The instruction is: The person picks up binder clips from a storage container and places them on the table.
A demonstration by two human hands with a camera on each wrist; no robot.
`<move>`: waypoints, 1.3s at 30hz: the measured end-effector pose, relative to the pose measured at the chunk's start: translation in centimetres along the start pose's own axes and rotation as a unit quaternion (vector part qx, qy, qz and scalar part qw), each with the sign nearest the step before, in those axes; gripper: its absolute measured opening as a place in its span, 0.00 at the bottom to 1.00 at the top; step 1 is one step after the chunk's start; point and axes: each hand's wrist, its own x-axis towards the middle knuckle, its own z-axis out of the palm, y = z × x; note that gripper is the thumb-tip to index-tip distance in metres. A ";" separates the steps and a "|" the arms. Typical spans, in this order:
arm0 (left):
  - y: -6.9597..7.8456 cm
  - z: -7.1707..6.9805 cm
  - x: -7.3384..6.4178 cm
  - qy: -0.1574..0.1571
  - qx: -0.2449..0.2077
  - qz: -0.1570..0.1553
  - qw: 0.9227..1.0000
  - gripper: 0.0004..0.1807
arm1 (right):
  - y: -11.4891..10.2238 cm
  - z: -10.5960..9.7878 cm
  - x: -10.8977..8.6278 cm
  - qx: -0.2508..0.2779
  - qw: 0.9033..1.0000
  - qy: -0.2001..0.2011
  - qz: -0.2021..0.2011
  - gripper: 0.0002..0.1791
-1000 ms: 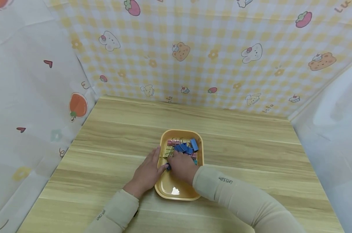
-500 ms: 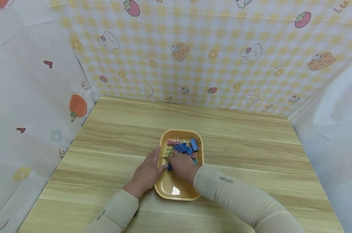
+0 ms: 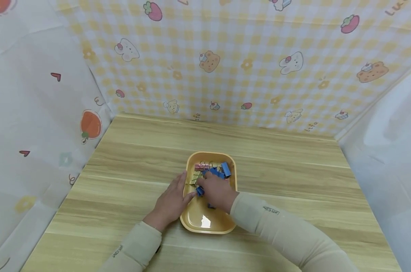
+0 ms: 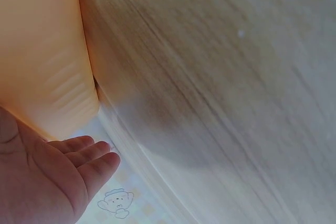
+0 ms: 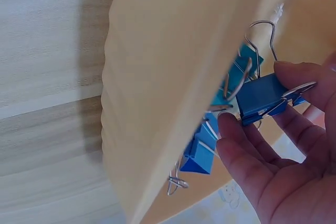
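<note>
Head view shows me the left hand (image 3: 173, 202) resting along the left side of the yellow tray (image 3: 221, 222), fingers extended, presumably to steady it. Inside the tray, the right hand (image 3: 218, 189) pinches a blue binder clip (image 5: 261, 96), likely so it won't slip; toward the tray's far end lie a pink clip (image 3: 200, 167) and another blue clip (image 3: 226, 169).

left hand (image 4: 47, 174) beside orange tray (image 4: 42, 51) | wood tabletop (image 4: 210, 103) | printed cloth (image 4: 142, 205)
</note>
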 end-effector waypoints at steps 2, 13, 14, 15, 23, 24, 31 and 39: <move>0.0 0.0 0.0 0.000 -0.001 0.000 1.000 0.43 | 0.2 -0.3 -0.2 0.013 1.000 0.006 -0.002 0.15; 0.1 -0.2 -0.2 -0.003 -0.005 -0.002 1.000 0.43 | 1.2 -2.5 -1.0 0.041 0.998 0.036 -0.006 0.17; 0.2 -0.2 -0.2 -0.002 -0.004 -0.002 1.000 0.43 | 1.4 -2.7 -1.0 0.042 0.998 0.039 -0.001 0.17; 0.2 -0.2 -0.2 -0.001 -0.003 -0.001 1.000 0.43 | 1.5 -2.9 -1.0 0.046 0.998 0.040 0.005 0.18; 0.3 -0.3 -0.2 -0.007 -0.007 -0.006 1.000 0.43 | 3.0 -4.9 -1.5 0.059 0.996 0.067 0.028 0.18; 0.4 -0.3 -0.2 -0.007 -0.008 -0.006 1.000 0.43 | 3.1 -5.1 -1.5 0.058 0.995 0.068 0.032 0.18; 0.5 -0.3 -0.2 -0.011 -0.004 -0.014 1.000 0.43 | 4.7 -6.2 -1.8 0.068 0.994 0.077 0.049 0.18; 0.5 -0.1 -0.2 -0.014 -0.007 -0.020 1.000 0.43 | 6.4 -6.8 -2.4 0.101 0.989 0.079 0.072 0.19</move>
